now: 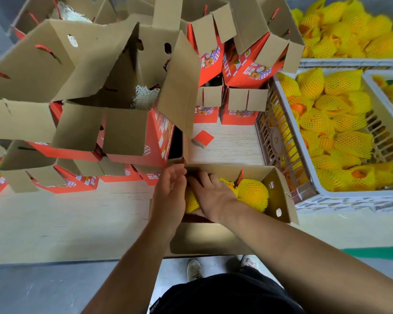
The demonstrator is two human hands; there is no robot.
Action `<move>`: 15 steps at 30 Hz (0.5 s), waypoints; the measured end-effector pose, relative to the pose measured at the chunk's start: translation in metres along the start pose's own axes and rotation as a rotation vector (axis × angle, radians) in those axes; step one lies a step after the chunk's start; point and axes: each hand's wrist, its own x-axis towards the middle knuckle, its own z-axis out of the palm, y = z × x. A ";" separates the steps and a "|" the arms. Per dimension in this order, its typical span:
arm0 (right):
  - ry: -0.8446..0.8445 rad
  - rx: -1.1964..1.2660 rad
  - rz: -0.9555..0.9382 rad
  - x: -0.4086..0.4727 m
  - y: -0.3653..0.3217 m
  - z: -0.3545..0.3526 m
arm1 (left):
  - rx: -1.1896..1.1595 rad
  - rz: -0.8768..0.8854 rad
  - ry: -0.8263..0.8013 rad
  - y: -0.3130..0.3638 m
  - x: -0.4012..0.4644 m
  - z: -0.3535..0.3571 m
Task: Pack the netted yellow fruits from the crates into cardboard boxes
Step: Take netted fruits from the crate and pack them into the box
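Head view: netted yellow fruits (253, 192) are pressed into the open cardboard box (279, 196) at lower centre by the right hand (211, 196), fingers flat; the left hand (170, 191) is held relaxed beside it. Stacked red boxes (132, 137) marked "FRUIT" are crowded at upper left; a white crate (309, 177) of netted fruit is seen at right.

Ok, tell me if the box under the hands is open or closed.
Open. The box has its flaps standing out, and netted fruits show inside, where the left hand and right hand rest on them.
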 end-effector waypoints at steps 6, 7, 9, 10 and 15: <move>0.136 0.196 -0.004 -0.030 0.037 -0.011 | 0.017 0.018 -0.023 0.002 0.003 0.014; 0.156 0.280 -0.011 -0.037 0.044 -0.013 | 0.030 0.026 -0.042 0.002 0.003 0.020; 0.232 0.439 -0.021 -0.054 0.056 -0.020 | 0.054 0.042 -0.090 0.003 0.004 0.036; 0.291 0.508 -0.020 -0.061 0.062 -0.025 | 0.069 0.056 -0.113 0.005 0.004 0.045; 0.550 0.711 0.056 -0.095 0.130 -0.050 | 0.130 0.184 -0.295 0.035 0.007 0.131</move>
